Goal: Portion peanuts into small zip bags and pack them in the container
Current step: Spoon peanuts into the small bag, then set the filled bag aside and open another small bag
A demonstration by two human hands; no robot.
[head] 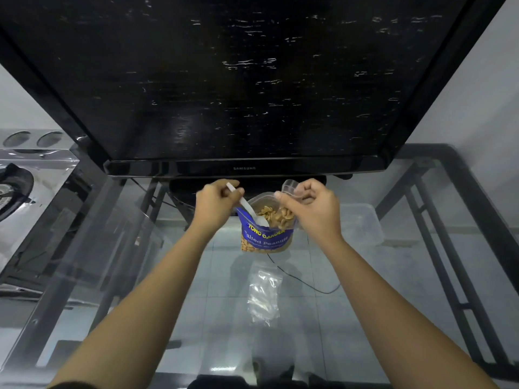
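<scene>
- Peanuts (276, 214) sit in the open top of the blue pack (265, 237), which stands on the glass table (351, 276) just in front of the TV (241, 80).
- My left hand (216, 202) is closed around the white spoon (250, 210); its bowl dips into the pack's mouth, left of the peanuts.
- My right hand (310, 206) pinches a clear zip bag (292, 189) by its rim, right at the pack's opening (how much is in the bag I cannot tell).
- A spare bag (264, 293) lies flat on the glass, nearer to me than the pack, and looks empty.
- The container (362, 226) rests to the right of the pack, close behind my right wrist, clear-walled, with nothing in it that I can make out.
- Left of the pack, well apart, a stove (16, 189) shows at the frame edge.
</scene>
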